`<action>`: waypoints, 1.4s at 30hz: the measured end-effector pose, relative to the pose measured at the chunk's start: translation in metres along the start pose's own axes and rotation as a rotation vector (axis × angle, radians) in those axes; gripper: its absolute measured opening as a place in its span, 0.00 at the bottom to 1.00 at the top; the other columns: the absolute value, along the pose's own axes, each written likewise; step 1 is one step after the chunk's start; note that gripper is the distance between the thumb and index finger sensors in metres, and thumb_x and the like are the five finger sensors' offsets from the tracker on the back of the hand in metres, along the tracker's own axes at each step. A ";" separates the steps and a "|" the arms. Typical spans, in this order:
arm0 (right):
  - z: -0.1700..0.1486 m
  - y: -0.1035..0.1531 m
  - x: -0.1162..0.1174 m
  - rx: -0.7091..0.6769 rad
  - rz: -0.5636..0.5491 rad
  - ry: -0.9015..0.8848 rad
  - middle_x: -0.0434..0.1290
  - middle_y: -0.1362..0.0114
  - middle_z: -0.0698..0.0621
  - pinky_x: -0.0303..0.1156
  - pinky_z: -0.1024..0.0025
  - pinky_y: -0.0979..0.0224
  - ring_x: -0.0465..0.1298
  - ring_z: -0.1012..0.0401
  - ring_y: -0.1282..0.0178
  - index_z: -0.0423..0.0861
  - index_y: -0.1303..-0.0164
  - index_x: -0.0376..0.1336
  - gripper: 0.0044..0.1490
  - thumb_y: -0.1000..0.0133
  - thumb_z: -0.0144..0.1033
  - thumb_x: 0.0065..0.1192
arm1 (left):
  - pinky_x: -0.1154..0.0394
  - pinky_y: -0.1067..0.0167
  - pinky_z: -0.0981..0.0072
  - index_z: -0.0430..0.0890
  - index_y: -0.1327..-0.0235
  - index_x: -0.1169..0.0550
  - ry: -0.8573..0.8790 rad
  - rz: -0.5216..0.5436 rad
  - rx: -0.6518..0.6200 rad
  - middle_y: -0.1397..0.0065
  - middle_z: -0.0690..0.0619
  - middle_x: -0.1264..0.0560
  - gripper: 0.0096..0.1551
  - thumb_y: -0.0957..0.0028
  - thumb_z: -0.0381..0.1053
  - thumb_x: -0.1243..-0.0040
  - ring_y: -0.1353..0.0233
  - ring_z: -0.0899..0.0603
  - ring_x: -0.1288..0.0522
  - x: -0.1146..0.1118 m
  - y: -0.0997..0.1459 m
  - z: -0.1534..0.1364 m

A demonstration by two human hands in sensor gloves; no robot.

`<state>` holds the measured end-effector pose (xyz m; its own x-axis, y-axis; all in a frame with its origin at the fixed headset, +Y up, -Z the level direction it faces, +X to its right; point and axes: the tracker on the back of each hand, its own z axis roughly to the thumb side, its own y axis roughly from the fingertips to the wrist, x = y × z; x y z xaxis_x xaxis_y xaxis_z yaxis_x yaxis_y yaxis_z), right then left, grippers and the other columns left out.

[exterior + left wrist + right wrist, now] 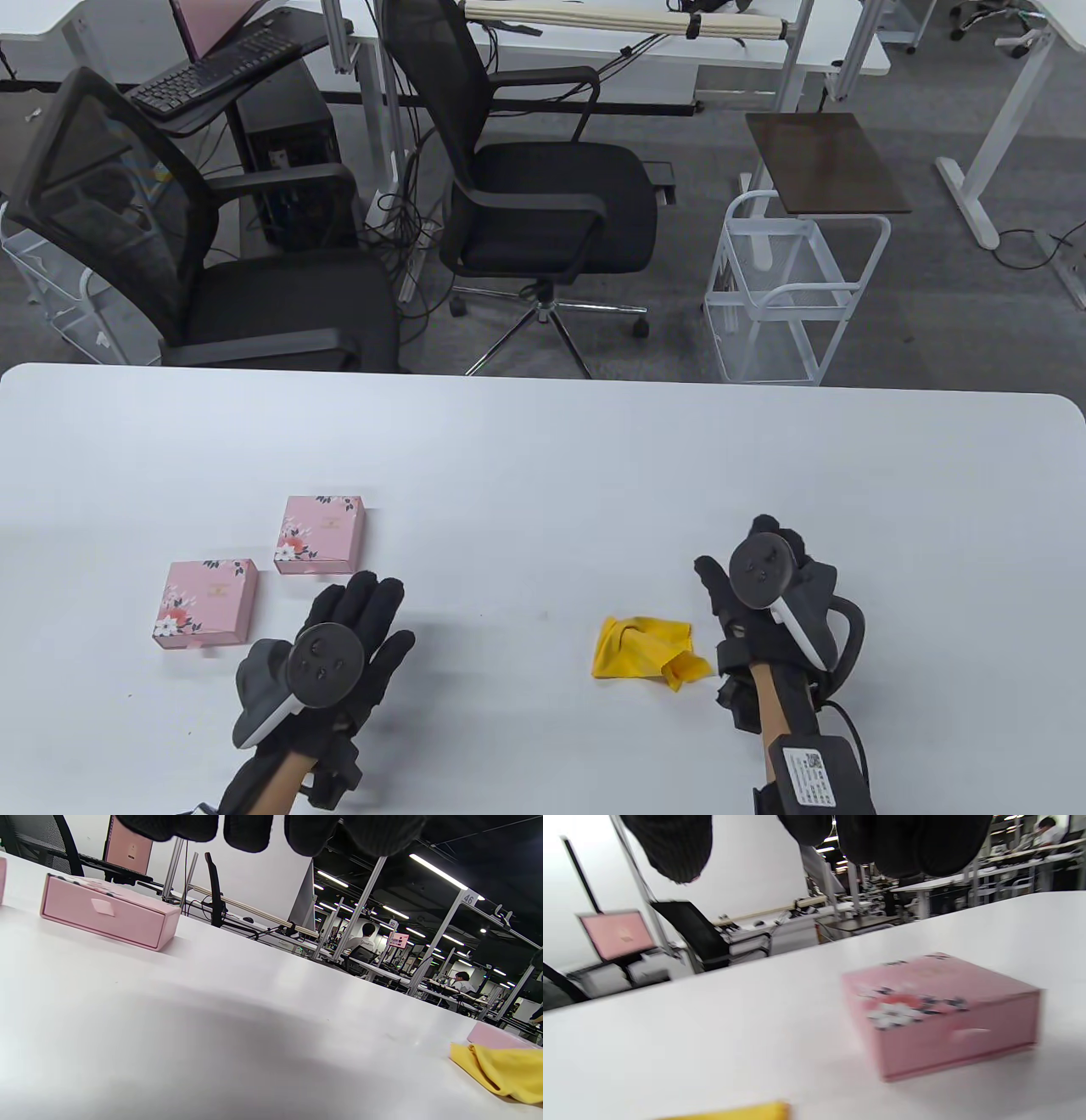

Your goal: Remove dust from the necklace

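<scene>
No necklace shows in any view. Two shut pink floral boxes lie on the white table, one further back and one nearer. My left hand hovers flat just right of them, fingers straight and holding nothing; in the left wrist view its fingertips hang above the table, and the back box shows a drawer tab. A crumpled yellow cloth lies left of my right hand. That hand's fingers hang loosely over a third pink box, which the hand hides in the table view.
Two black office chairs and a white wire cart stand beyond the table's far edge. Bare tabletop stretches between the two hands and toward the back.
</scene>
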<state>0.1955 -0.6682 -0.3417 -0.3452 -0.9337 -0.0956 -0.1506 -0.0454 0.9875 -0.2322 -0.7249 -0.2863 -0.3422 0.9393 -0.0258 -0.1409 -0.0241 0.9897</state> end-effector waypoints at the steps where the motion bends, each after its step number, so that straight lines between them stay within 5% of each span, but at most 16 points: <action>1: 0.007 0.006 -0.001 -0.024 -0.008 -0.031 0.49 0.15 0.23 0.60 0.33 0.25 0.58 0.26 0.25 0.33 0.13 0.44 0.52 0.32 0.55 0.57 | 0.43 0.24 0.36 0.53 0.15 0.40 0.003 0.002 0.008 0.10 0.44 0.46 0.38 0.37 0.63 0.52 0.18 0.29 0.49 0.000 0.000 -0.001; 12: 0.065 0.055 0.028 -0.226 -0.030 -0.125 0.54 0.17 0.25 0.63 0.36 0.26 0.63 0.29 0.27 0.33 0.14 0.49 0.48 0.31 0.55 0.56 | 0.43 0.24 0.36 0.52 0.14 0.40 -0.012 0.029 0.076 0.10 0.43 0.45 0.40 0.38 0.66 0.50 0.18 0.29 0.48 0.008 -0.001 -0.009; 25: 0.064 0.072 0.050 -0.252 -0.074 -0.062 0.57 0.18 0.27 0.64 0.38 0.27 0.64 0.30 0.28 0.34 0.15 0.51 0.46 0.31 0.54 0.56 | 0.47 0.23 0.35 0.51 0.12 0.44 0.055 0.130 0.345 0.09 0.41 0.49 0.47 0.40 0.69 0.47 0.17 0.28 0.53 0.038 -0.009 -0.064; 34: 0.066 0.074 0.055 -0.269 -0.043 -0.081 0.53 0.17 0.25 0.62 0.36 0.26 0.62 0.29 0.26 0.34 0.14 0.48 0.48 0.31 0.54 0.55 | 0.62 0.24 0.31 0.51 0.12 0.58 0.063 -0.134 0.685 0.10 0.39 0.64 0.55 0.40 0.72 0.48 0.19 0.24 0.67 0.031 -0.021 -0.142; 42: 0.067 0.075 0.055 -0.271 -0.032 -0.073 0.53 0.17 0.25 0.63 0.37 0.26 0.62 0.29 0.27 0.34 0.14 0.48 0.47 0.31 0.53 0.55 | 0.58 0.24 0.29 0.49 0.14 0.62 0.024 -0.233 0.805 0.13 0.35 0.67 0.59 0.41 0.72 0.46 0.19 0.22 0.64 0.010 -0.022 -0.165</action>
<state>0.1033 -0.6995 -0.2818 -0.4119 -0.9024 -0.1265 0.0870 -0.1772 0.9803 -0.3860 -0.7717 -0.3314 -0.4071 0.8823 -0.2364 0.4924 0.4300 0.7567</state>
